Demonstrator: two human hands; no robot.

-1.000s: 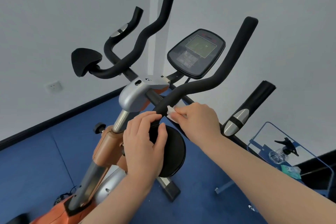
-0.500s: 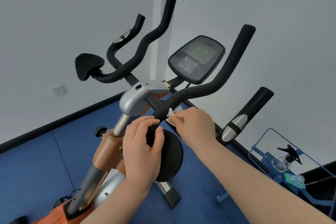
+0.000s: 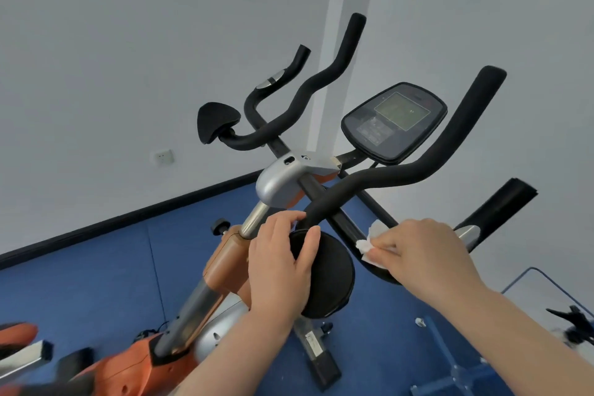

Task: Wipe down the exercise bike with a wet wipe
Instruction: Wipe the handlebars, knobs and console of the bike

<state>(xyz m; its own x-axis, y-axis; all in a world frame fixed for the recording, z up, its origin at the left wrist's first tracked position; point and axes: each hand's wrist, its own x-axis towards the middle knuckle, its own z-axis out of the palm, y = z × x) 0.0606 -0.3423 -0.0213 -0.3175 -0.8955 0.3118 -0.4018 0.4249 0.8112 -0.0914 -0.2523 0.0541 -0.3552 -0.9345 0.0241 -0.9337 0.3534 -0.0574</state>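
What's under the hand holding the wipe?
The right hand presses a white wipe onto a black bar. The hand covers most of the wipe.

A plain gym room: exercise bike, blue padded floor, bare white walls.

Matt foam handlebar, crumpled paper wipe

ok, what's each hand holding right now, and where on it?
Right hand pinches a crumpled white wet wipe by its near edge, against the black handlebar. Left hand grips the round black pad at its left rim.
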